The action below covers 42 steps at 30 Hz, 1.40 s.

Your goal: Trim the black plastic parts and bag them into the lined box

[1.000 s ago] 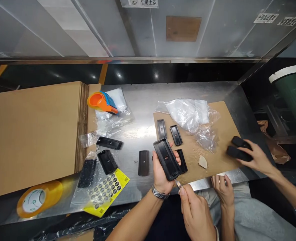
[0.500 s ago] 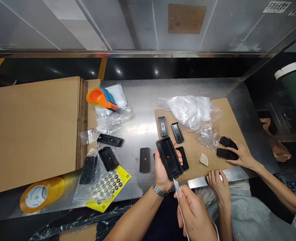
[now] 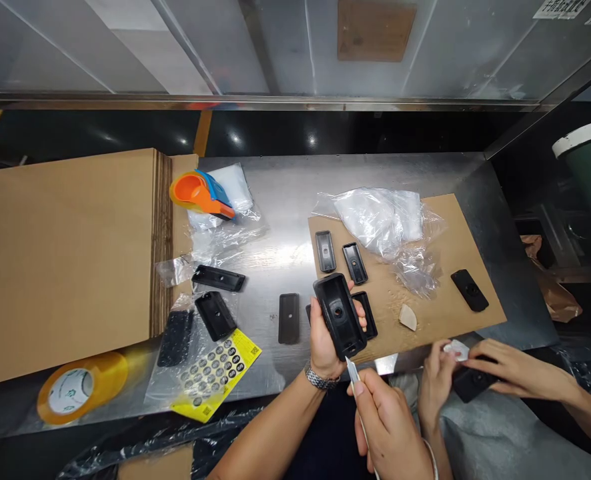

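While left hand (image 3: 325, 333) grips black tray (image 3: 339, 315), right hand (image 3: 385, 427) pinches blade (image 3: 351, 371)

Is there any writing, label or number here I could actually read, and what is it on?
None can be read.
White signs on the back wall, top right: dark characters, too blurred.
Yellow sticker sheet: round black stickers and small square codes, print too small.
Tape roll: green mark on its white core, too small.
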Each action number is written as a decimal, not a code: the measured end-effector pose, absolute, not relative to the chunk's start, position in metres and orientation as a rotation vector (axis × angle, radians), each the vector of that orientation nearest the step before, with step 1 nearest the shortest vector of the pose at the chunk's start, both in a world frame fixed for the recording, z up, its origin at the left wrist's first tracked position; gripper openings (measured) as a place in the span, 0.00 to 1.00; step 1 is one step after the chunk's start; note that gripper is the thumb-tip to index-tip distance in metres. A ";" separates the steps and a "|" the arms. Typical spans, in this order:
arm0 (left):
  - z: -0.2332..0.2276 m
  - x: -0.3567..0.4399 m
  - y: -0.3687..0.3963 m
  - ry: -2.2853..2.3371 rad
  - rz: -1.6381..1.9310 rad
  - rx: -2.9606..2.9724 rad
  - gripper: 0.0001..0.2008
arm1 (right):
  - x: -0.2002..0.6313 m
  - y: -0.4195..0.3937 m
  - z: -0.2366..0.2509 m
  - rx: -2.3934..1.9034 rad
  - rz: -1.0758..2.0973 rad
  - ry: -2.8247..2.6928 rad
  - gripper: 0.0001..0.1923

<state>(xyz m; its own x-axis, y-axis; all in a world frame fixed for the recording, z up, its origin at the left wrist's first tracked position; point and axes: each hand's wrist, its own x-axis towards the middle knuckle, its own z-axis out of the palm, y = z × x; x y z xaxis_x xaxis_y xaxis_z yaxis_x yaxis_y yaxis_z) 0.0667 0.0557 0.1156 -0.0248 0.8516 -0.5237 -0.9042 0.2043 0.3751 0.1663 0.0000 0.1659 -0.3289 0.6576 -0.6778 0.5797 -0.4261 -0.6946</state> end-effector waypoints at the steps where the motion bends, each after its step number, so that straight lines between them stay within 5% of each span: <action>1: 0.116 0.067 0.056 0.763 1.403 -0.082 0.31 | 0.166 0.000 0.166 -1.778 1.895 -1.653 0.18; 36: 0.114 0.070 0.055 0.770 1.490 -0.087 0.29 | 0.164 -0.004 0.163 -1.801 2.027 -1.469 0.21; 42: 0.116 0.072 0.058 0.828 1.661 -0.161 0.27 | 0.172 -0.011 0.161 -1.795 1.220 -2.028 0.17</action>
